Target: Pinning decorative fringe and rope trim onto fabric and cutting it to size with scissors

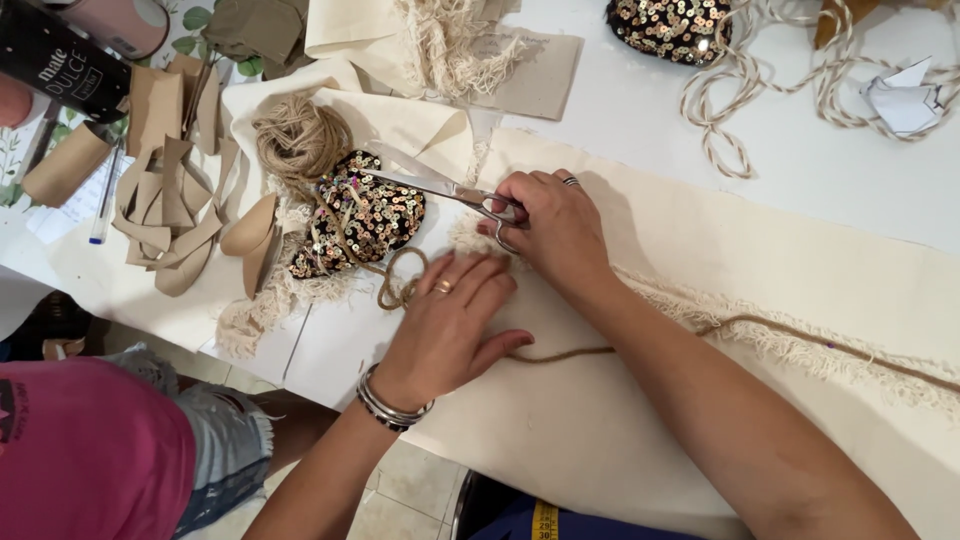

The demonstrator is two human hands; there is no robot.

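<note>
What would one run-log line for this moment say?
right hand: grips scissors | left hand: flat on cream fabric | jute cord: under palm

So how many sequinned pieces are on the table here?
2. One dark sequinned fabric piece lies beside the ball of jute twine, under the scissor blades. Another sequinned piece sits at the top edge, partly cut off; others may be hidden.

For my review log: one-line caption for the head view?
Right hand holds scissors; left hand presses cream fabric.
</note>
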